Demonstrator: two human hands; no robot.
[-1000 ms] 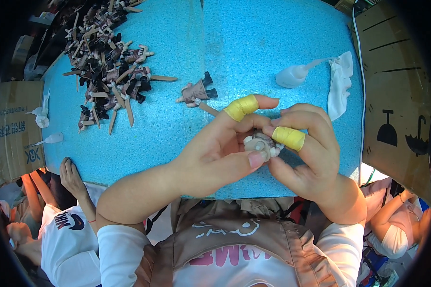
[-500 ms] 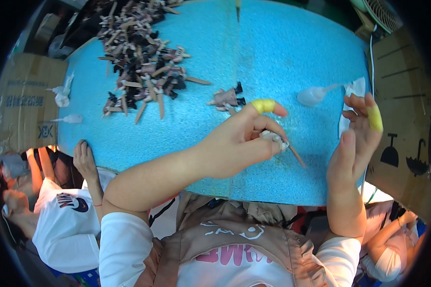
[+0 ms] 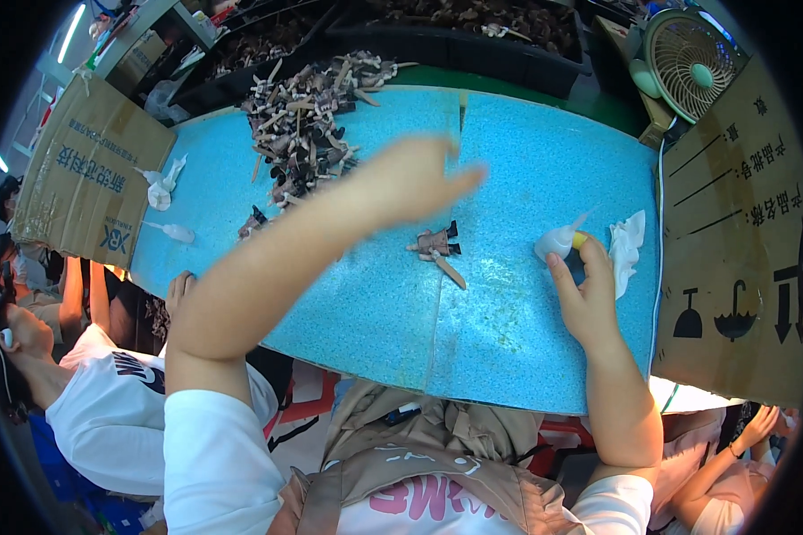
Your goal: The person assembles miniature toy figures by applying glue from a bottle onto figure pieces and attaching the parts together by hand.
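My right hand [image 3: 589,290], a yellow wrap on one finger, grips a small translucent squeeze bottle [image 3: 555,242] with a thin nozzle pointing up and away. My left hand [image 3: 419,178] is raised over the far middle of the table and smeared by motion; its fingers and anything in them cannot be made out. Below it on the table lies a small doll-like figure [image 3: 434,243] in a brownish-mauve coat with black boots, a flat wooden stick [image 3: 451,271] beside it. A heap of similar figures and sticks [image 3: 308,120] lies at the far left, partly hidden by my left forearm.
White crumpled tissue [image 3: 627,250] lies right of the bottle. At the left are another nozzle bottle [image 3: 177,233] and tissue [image 3: 161,189]. Cardboard walls [image 3: 89,169] flank the blue table [image 3: 366,330]. Behind it stand black bins [image 3: 500,58] and a fan [image 3: 694,67]. A co-worker [image 3: 107,392] sits at left.
My left hand, which held a small pale piece with a stick, has swung up and away; that piece is out of sight. My right hand has closed on the squeeze bottle. The view has tilted up.
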